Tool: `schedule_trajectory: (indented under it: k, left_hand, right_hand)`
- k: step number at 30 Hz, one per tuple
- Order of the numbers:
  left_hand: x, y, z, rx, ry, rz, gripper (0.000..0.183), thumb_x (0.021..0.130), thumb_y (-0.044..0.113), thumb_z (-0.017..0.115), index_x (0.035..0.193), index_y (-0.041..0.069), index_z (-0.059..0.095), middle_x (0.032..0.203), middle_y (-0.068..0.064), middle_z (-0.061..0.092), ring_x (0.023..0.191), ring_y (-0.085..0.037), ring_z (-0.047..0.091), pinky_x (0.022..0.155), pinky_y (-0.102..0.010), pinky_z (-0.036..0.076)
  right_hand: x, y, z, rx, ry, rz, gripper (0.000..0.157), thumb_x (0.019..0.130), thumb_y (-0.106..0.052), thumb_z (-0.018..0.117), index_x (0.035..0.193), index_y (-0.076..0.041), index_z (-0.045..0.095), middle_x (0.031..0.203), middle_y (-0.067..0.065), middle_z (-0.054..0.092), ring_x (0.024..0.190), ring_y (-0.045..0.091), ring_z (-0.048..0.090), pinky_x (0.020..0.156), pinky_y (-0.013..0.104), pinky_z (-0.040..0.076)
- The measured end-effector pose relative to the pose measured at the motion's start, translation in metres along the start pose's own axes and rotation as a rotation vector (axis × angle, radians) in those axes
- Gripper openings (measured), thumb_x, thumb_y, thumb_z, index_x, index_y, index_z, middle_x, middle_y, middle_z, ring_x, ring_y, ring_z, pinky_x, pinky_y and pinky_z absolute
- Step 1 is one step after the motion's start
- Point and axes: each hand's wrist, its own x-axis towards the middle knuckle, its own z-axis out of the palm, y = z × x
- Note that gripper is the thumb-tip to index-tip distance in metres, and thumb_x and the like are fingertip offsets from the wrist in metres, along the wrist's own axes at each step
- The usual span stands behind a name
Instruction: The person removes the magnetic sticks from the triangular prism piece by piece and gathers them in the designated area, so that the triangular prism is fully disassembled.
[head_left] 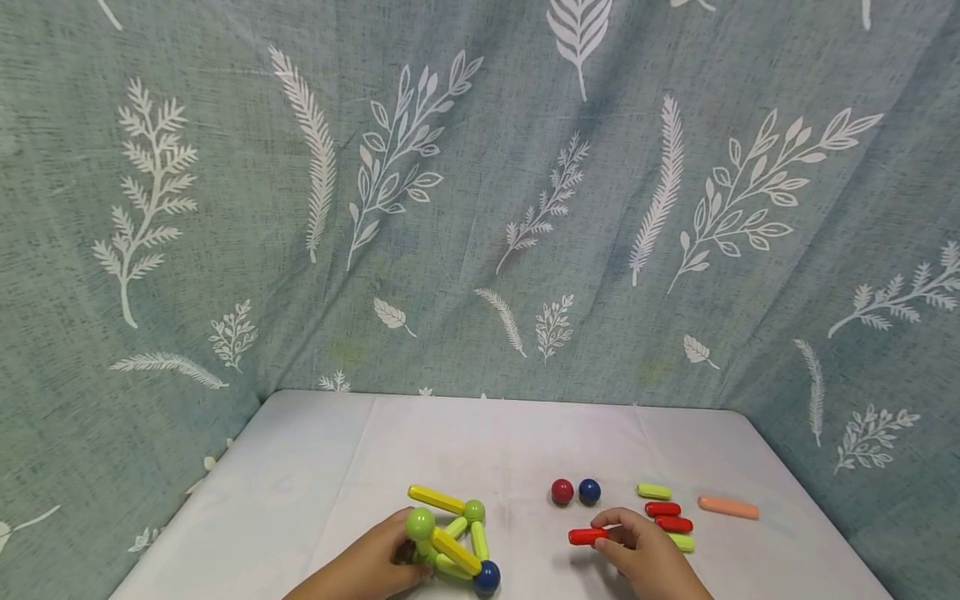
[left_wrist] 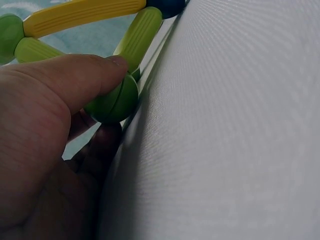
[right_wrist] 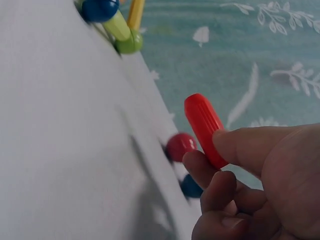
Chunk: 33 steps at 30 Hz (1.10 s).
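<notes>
My left hand [head_left: 392, 557] grips a frame of toy rods and balls at its near left corner; in the left wrist view the thumb presses by a green ball [left_wrist: 114, 102]. The frame joins yellow rods [head_left: 456, 553] and light green rods [head_left: 480, 540] with green balls [head_left: 474, 510] and a blue ball [head_left: 487, 577]. One yellow rod [head_left: 437, 499] sticks out to the left from the far green ball. My right hand [head_left: 647, 546] pinches a short red rod [right_wrist: 204, 127] between thumb and finger, held above the white table with its free end pointing left.
A loose red ball [head_left: 562, 492] and a loose blue ball [head_left: 589, 491] lie beyond my right hand. To the right are red rods [head_left: 663, 508], light green rods [head_left: 654, 492] and a longer orange rod [head_left: 728, 507]. Patterned cloth [head_left: 465, 208] hangs around the white table [head_left: 315, 467].
</notes>
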Motion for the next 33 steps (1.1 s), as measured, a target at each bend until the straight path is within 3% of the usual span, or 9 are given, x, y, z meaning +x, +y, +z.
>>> schedule_trajectory:
  k: [6,13,19,33]
  left_hand:
    - [0.000,0.000,-0.001,-0.009,-0.001,-0.026,0.050,0.088,0.025,0.085,0.131,0.023,0.061,0.116,0.009,0.064,0.096,-0.006,0.057,0.089,-0.031,0.053]
    - [0.001,0.000,0.000,0.000,-0.001,-0.033,0.048,0.088,0.026,0.085,0.130,0.025,0.062,0.117,0.011,0.064,0.098,-0.005,0.058,0.093,-0.035,0.054]
    - [0.001,0.000,0.000,0.017,0.007,-0.023,0.047,0.088,0.027,0.084,0.129,0.025,0.062,0.115,0.012,0.063,0.094,-0.006,0.058,0.088,-0.030,0.054]
    - [0.002,-0.002,0.002,0.010,0.010,-0.033,0.049,0.087,0.028,0.085,0.130,0.025,0.061,0.110,0.010,0.063,0.089,-0.008,0.057,0.079,-0.026,0.050]
  right_hand:
    - [-0.004,0.012,-0.016,-0.052,0.041,0.023,0.022,0.091,-0.014,0.080,0.111,-0.012,0.071,0.088,0.000,0.070,0.077,0.020,0.056,0.068,0.032,0.051]
    - [-0.007,0.034,-0.031,-0.141,0.009,0.032,0.023,0.090,-0.015,0.082,0.110,-0.012,0.069,0.094,0.001,0.072,0.079,0.021,0.057,0.072,0.034,0.055]
    - [-0.008,0.048,-0.042,-0.201,-0.013,0.026,0.022,0.090,-0.013,0.081,0.108,-0.011,0.070,0.098,0.003,0.072,0.084,0.020,0.060,0.082,0.042,0.061]
    - [-0.006,0.075,-0.070,-0.226,-0.011,0.096,0.021,0.093,-0.012,0.078,0.111,-0.007,0.071,0.100,0.008,0.074,0.084,0.022,0.063,0.080,0.044,0.062]
